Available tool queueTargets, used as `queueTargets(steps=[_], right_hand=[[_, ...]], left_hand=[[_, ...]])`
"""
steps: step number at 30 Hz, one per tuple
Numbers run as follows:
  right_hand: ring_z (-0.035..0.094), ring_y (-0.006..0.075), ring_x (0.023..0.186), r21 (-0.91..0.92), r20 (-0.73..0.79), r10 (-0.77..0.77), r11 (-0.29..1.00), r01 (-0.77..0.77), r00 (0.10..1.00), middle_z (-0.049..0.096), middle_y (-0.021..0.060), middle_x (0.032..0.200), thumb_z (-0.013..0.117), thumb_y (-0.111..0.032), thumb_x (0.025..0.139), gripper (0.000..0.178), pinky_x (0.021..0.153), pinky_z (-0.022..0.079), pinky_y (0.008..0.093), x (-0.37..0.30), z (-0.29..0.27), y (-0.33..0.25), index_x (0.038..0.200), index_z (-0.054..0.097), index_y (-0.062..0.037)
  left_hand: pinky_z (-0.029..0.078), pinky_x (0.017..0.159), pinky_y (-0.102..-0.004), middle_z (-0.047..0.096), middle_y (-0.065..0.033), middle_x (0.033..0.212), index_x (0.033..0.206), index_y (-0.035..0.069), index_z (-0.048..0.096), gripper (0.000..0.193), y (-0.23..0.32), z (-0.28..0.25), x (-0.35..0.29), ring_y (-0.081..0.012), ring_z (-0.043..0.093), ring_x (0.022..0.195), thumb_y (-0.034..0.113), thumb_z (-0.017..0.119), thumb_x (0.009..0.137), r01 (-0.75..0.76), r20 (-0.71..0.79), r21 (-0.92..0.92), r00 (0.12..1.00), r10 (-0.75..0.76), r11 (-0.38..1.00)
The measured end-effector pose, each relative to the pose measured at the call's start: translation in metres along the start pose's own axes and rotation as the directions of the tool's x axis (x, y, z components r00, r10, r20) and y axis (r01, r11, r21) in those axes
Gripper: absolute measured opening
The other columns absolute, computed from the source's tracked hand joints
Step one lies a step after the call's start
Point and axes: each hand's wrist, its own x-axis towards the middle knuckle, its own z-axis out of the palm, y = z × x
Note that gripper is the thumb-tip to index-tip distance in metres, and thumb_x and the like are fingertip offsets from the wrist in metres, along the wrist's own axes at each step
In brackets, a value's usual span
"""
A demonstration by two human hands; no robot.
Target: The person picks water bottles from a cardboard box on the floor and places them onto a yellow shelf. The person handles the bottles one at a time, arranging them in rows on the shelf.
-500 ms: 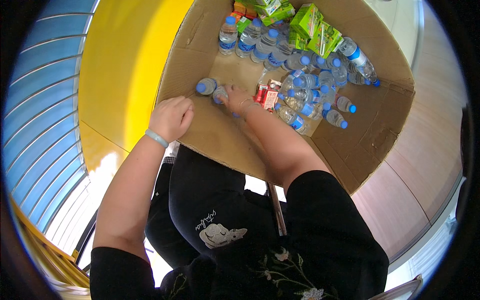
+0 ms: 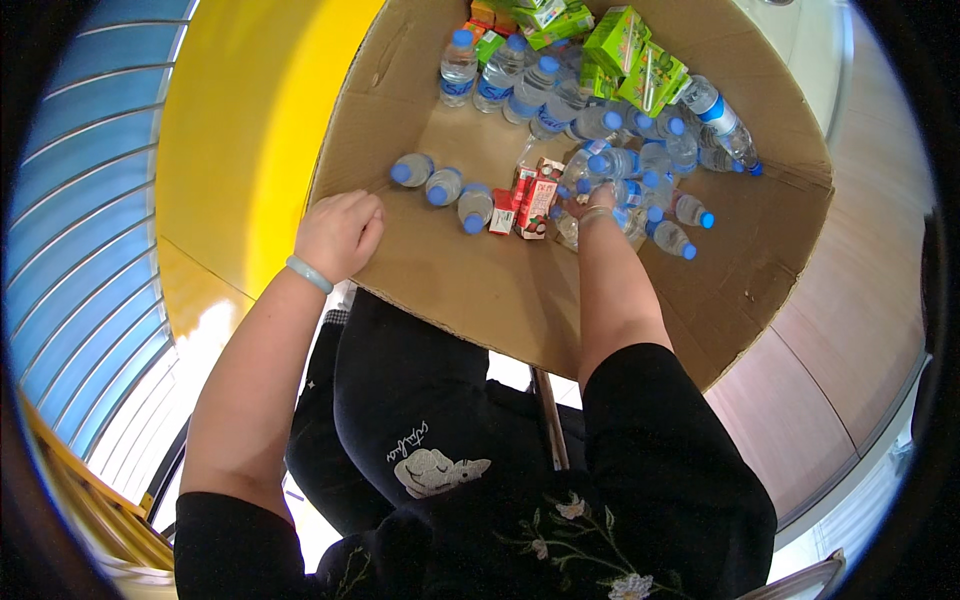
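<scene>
My left hand [image 2: 342, 235], a bracelet on its wrist, is curled over the left edge of a large open cardboard box [image 2: 450, 285]. Inside the box, my right hand [image 2: 598, 203] reaches into a jumble of clear water bottles [image 2: 603, 162] with blue caps. Its fingers are mostly hidden, and whether they grip a bottle is unclear. Left of that hand, red drink cartons [image 2: 537, 207] stand close together. A row of three bottles follows along the near left wall: one in the corner [image 2: 411, 170], a middle one [image 2: 443, 186] and one beside the cartons [image 2: 475, 208].
Several bottles [image 2: 458, 70] stand along the box's far left side. Green cartons [image 2: 614, 40] are heaped at the back, with a larger bottle [image 2: 720, 118] leaning beside them. A yellow curved surface [image 2: 245, 120] lies left of the box, and a pinkish panelled surface [image 2: 810, 390] to its right.
My right hand has left the middle bottle of the near row and moved right, into the jumbled bottles. The near row and cartons now show fully. My left hand stays on the box edge.
</scene>
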Motion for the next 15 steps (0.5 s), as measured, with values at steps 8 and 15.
queueTargets(steps=[8, 15], right_hand=[[0.047, 0.0198, 0.064, -0.481, 0.152, -0.119, 0.858, 0.178, 0.981, 0.049, 0.0072, 0.078, 0.05, -0.039, 0.083, 0.033, 0.057, 0.042, 0.0352, 0.027, 0.016, 0.005, 0.103, 0.054, -0.0133], [0.058, 0.0244, 0.068, -0.678, 0.223, -0.686, 0.401, 0.615, 0.693, 0.064, 0.0123, 0.077, 0.051, -0.034, 0.083, 0.031, 0.064, 0.044, 0.0336, -0.009, -0.012, 0.026, 0.082, 0.064, -0.0063]], left_hand=[[0.043, 0.061, -0.0385, 0.053, -0.0093, 0.069, 0.071, 0.006, 0.052, 0.007, -0.003, 0.0, 0.002, -0.029, 0.053, 0.068, 0.011, 0.05, 0.075, 0.009, 0.005, 0.002, 1.0, -0.009, 1.0], [0.043, 0.061, -0.0392, 0.053, -0.0101, 0.069, 0.071, 0.005, 0.052, 0.007, -0.006, 0.001, -0.001, -0.0299, 0.053, 0.068, 0.011, 0.05, 0.075, -0.007, -0.012, -0.024, 1.0, 0.006, 1.0]])
